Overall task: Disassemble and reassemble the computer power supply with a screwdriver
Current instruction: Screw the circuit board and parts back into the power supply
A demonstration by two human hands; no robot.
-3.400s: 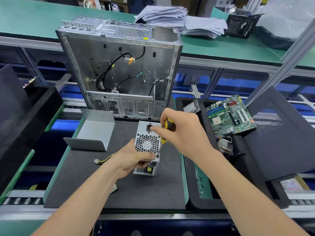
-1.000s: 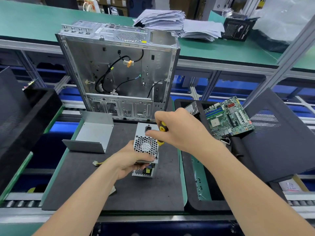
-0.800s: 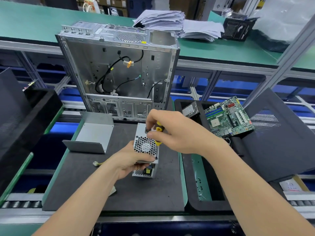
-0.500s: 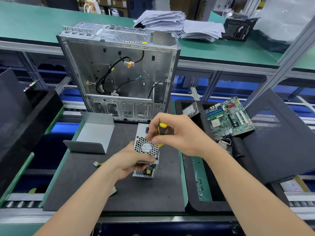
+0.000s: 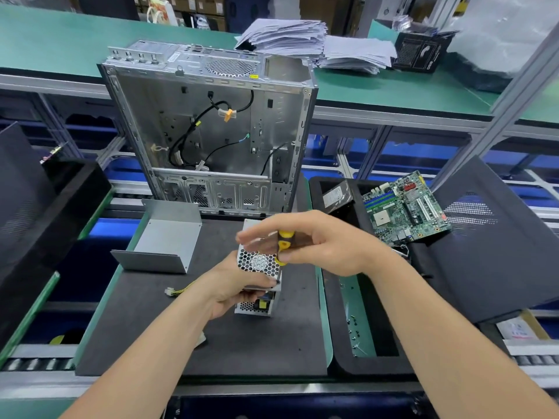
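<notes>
The silver power supply (image 5: 257, 263) stands on end on the black mat (image 5: 169, 337), its honeycomb fan grille facing me. My left hand (image 5: 239, 285) grips its lower left side. My right hand (image 5: 314, 246) holds the yellow-and-black screwdriver (image 5: 282, 247) upright over the unit's right edge, fingers blurred around the handle. The removed grey metal cover (image 5: 165, 241) lies on the mat to the left. A yellow-wired connector (image 5: 172, 291) trails from the unit.
An open, empty computer case (image 5: 211, 131) stands behind the mat. To the right, a black foam tray (image 5: 338, 328) holds a hard drive (image 5: 337, 196), a motherboard (image 5: 403, 208) and loose screws (image 5: 354, 328). A black side panel (image 5: 484, 237) leans at far right.
My right hand has kept working the screwdriver handle at the unit's right edge; its fingers have spread out leftward and are blurred. My left hand and the power supply have stayed put.
</notes>
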